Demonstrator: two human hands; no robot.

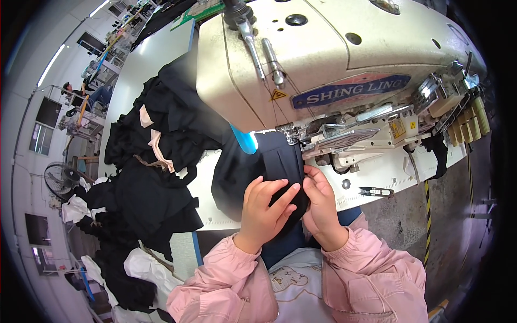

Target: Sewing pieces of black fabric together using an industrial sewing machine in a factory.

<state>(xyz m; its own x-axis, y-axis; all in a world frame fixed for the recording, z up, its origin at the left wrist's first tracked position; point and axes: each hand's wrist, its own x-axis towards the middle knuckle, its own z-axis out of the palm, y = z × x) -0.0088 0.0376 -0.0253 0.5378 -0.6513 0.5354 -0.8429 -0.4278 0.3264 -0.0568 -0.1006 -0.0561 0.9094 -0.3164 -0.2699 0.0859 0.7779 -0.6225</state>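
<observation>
A dark navy garment piece point(280, 164) lies under the needle area of a cream sewing machine point(323, 48), its near part hanging over the table edge toward my lap. My left hand point(264, 210) rests over the fabric with its fingers apart. At the fabric's right edge, my right hand point(322, 204) pinches the cloth between thumb and fingers. A blue curved piece point(245, 139) beside a bright lamp glows just left of the presser foot point(291, 134).
Black garments point(167, 113) are heaped on the white table point(215, 212) at left, with pale scraps among them. Small thread snips point(376, 191) lie right of my right hand. More black and white cloth point(153, 269) hangs low at left. A fan point(62, 178) stands beyond.
</observation>
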